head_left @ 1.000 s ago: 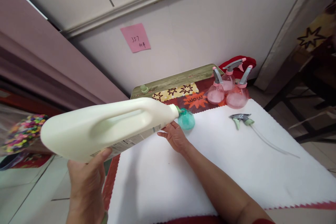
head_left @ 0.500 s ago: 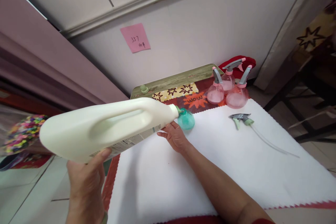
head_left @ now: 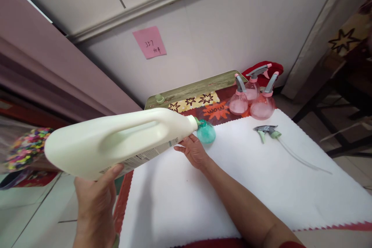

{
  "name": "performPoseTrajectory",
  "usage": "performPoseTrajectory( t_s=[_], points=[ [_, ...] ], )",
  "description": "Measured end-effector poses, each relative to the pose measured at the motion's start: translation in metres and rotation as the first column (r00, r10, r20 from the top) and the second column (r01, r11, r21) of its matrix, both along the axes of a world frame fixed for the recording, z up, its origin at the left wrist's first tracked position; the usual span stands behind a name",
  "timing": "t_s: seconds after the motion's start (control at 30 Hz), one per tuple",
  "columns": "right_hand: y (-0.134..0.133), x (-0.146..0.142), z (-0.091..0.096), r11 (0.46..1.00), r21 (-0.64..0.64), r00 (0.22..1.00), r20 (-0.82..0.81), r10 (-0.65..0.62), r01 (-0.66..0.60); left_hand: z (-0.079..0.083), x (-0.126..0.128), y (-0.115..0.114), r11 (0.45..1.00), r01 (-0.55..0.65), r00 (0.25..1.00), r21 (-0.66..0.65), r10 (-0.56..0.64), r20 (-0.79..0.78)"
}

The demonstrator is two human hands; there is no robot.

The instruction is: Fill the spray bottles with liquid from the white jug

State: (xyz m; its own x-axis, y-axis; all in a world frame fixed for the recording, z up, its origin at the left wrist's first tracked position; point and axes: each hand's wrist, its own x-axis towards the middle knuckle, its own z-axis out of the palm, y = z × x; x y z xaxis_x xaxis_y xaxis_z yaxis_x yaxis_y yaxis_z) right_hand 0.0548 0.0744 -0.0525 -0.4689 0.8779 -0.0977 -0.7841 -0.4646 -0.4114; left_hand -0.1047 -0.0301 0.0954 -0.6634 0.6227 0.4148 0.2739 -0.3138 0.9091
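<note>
A large cream detergent jug [head_left: 87,137] lies tipped nearly level across the left and middle of the view. My left hand [head_left: 97,195] grips its underside near the base, thumb on the label side. Close to the neck, my right hand [head_left: 192,150] is under the jug with its fingers wrapped at the underside, partly hidden by it. The jug's green spout rests at the mouth of a small round teal spray bottle [head_left: 206,133], which stands without its top. To the right, a grey and green spray head [head_left: 269,131] with a clear tube lies on the white mat [head_left: 232,178].
Several pink spray bottles [head_left: 262,106] stand at the table's back right. A green cap [head_left: 159,98] sits on the wooden-patterned back edge [head_left: 180,93]. A pink note [head_left: 150,42] is stuck to the wall. Colourful small pieces [head_left: 30,145] are at far left.
Almost nothing differs. The jug's base end has shifted very slightly; both hands and the teal bottle keep their places.
</note>
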Motion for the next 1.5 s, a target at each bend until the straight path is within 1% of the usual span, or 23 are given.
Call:
performPoseTrajectory(
  t_s=[0.47, 0.73, 0.9, 1.07, 1.27, 1.5],
  points=[
    [0.0002, -0.0004, -0.0013, 1.0, 0.005, 1.0, 0.006, -0.002, 0.002, 0.0001, -0.003, 0.001, 1.0, -0.011, 1.0, -0.021, 0.011, -0.01],
    [0.0002, -0.0007, -0.0026, 1.0, 0.02, 1.0, 0.016, -0.004, 0.004, -0.0007, -0.0035, 0.0016, 1.0, 0.022, 1.0, -0.007, -0.022, -0.019],
    [-0.0001, -0.0005, -0.0011, 1.0, -0.001, 1.0, 0.013, -0.007, 0.007, 0.0002, -0.0022, 0.0005, 1.0, 0.01, 1.0, -0.011, -0.01, -0.018],
    [-0.0005, 0.0006, 0.0002, 1.0, 0.007, 1.0, 0.009, -0.004, 0.004, 0.0024, 0.0005, -0.0001, 0.999, 0.015, 0.999, -0.032, -0.016, -0.037],
    [0.0006, 0.0, -0.0011, 1.0, 0.01, 1.0, 0.01, -0.011, 0.011, 0.0005, -0.0008, 0.001, 0.999, -0.024, 0.999, -0.045, 0.023, -0.028],
    [0.0006, -0.0001, -0.001, 1.0, -0.003, 1.0, -0.001, -0.009, 0.009, 0.0014, -0.0013, 0.0033, 0.999, -0.014, 0.999, -0.033, 0.013, -0.034]
  ],
)
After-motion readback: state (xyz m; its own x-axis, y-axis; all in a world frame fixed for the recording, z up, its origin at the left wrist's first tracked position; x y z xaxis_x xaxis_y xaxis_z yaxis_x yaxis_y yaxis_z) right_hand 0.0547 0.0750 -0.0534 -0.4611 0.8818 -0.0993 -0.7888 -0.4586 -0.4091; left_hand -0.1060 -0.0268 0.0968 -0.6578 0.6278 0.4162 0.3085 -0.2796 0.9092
